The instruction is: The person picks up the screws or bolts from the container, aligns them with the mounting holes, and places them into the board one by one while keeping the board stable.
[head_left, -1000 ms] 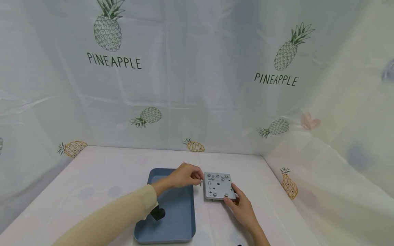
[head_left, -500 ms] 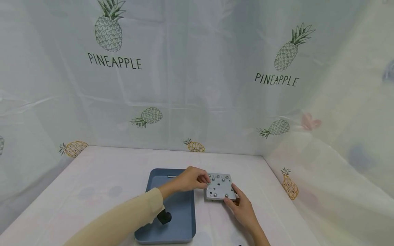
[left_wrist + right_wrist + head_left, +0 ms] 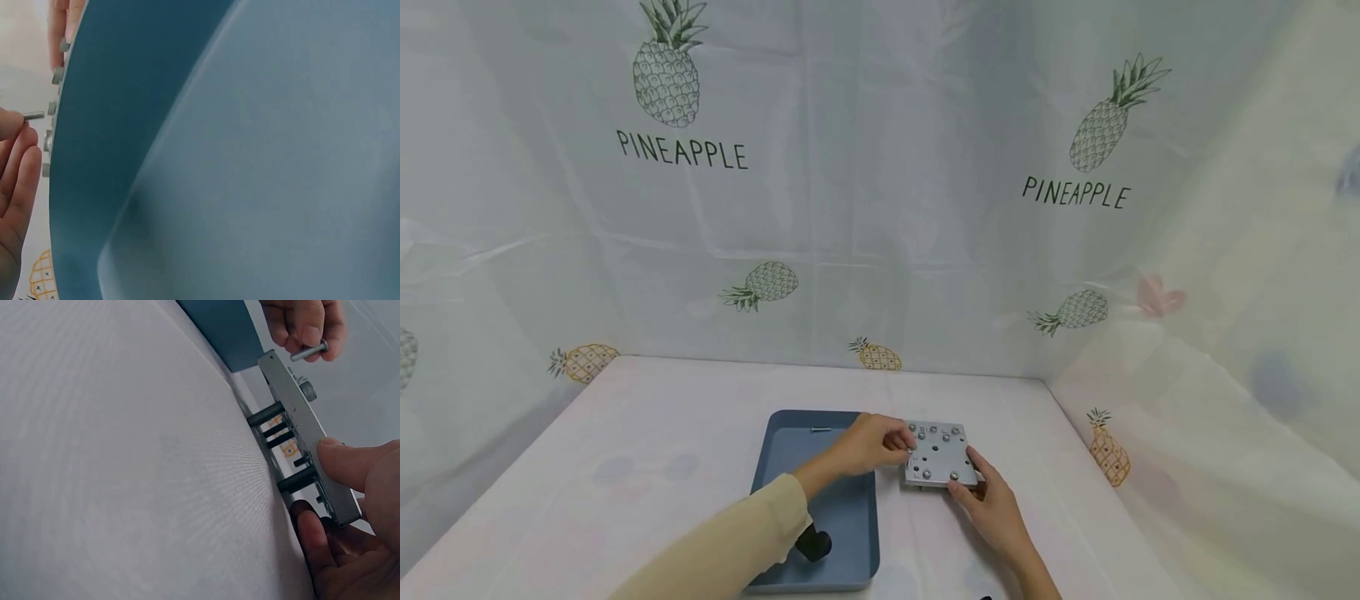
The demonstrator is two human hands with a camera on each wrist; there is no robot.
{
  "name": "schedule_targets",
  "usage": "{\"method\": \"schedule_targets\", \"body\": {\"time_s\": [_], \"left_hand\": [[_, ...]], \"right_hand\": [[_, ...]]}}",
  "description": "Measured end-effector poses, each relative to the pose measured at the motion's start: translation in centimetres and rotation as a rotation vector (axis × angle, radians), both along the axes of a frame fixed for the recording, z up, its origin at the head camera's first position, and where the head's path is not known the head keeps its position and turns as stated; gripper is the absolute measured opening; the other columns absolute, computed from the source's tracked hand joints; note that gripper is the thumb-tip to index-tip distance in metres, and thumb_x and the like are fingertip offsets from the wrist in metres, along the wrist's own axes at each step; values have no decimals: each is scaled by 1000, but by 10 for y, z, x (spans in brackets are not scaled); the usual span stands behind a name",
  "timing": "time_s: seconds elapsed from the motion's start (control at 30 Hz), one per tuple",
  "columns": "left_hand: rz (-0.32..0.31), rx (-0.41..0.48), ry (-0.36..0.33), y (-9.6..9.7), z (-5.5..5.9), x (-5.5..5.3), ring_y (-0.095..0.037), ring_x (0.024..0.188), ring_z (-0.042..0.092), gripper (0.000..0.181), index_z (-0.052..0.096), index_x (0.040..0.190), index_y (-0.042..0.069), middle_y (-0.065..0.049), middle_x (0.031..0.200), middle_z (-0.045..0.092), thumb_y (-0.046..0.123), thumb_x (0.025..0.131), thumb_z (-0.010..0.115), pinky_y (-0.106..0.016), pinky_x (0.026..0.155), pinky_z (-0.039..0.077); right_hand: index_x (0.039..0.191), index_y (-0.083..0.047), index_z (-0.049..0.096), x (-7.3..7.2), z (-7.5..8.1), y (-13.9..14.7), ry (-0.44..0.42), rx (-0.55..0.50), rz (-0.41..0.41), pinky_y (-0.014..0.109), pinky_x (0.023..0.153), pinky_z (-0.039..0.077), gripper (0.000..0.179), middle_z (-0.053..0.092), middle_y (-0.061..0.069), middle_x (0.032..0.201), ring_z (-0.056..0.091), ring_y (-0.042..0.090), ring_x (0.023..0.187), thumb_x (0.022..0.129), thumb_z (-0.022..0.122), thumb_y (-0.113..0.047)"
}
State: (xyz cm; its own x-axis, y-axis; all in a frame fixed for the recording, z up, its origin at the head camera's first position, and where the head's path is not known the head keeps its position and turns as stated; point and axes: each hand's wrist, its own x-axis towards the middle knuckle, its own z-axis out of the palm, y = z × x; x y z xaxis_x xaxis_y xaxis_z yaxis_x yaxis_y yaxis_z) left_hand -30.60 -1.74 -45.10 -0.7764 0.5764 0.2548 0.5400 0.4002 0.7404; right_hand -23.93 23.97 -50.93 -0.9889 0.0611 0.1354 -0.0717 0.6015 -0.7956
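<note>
My left hand [image 3: 872, 443] pinches a small metal screw [image 3: 309, 351] between thumb and fingertips. The screw is close over the left edge of a square metal plate [image 3: 942, 460], its tip slanting toward the plate face in the right wrist view. Several bolt heads and holes dot the plate's top, and dark threaded shanks [image 3: 297, 480] stick out underneath. At the plate's right front corner my right hand [image 3: 992, 504] grips the edge, thumb on top and fingers below. In the left wrist view, bolt heads [image 3: 48, 140] show past the tray wall.
A blue-grey tray [image 3: 871, 542] lies left of the plate, under my left forearm. One loose screw [image 3: 822, 429] lies at its far end. A black wrist device [image 3: 814, 543] hangs below the left cuff. Behind the white-covered table [image 3: 685, 400] rises a pineapple-print curtain [image 3: 910, 208].
My left hand has moved right and slightly toward me, bringing the screw from beside the plate to over its left edge. The tray's loose screw has come into sight. The right hand keeps its hold.
</note>
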Motion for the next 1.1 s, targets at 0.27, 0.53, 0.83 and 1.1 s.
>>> {"method": "schedule_targets", "body": {"time_s": [0.27,0.53,0.83,1.1], "left_hand": [[34,24,-3,6,-4,4,-1,83,68,15,79,106,12,11,92,75,3,93,79,-21,75,56],[52,29,-15,9,-5,6,-2,84,68,14,79,106,14,11,93,75,6,94,79,-22,77,56],[55,47,-15,14,-10,6,-1,85,67,14,80,106,15,11,93,75,6,95,79,-22,79,56],[74,46,-22,17,-12,9,-1,84,67,14,79,104,18,12,92,74,7,95,79,-21,79,56]], "right_hand": [[164,-6,38,0,-1,2,-7,-3,7,27,90,57,82,46,24,162,67,24,116,97,80,-29],[164,-7,38,0,0,2,-10,-7,6,27,91,57,83,44,24,163,67,24,118,97,80,-30],[164,-6,38,-1,1,2,-13,-9,9,29,92,57,82,43,24,163,66,27,121,97,80,-29],[164,-6,38,-1,1,1,-14,-11,4,29,93,57,81,44,24,163,66,26,120,97,80,-27]]}}
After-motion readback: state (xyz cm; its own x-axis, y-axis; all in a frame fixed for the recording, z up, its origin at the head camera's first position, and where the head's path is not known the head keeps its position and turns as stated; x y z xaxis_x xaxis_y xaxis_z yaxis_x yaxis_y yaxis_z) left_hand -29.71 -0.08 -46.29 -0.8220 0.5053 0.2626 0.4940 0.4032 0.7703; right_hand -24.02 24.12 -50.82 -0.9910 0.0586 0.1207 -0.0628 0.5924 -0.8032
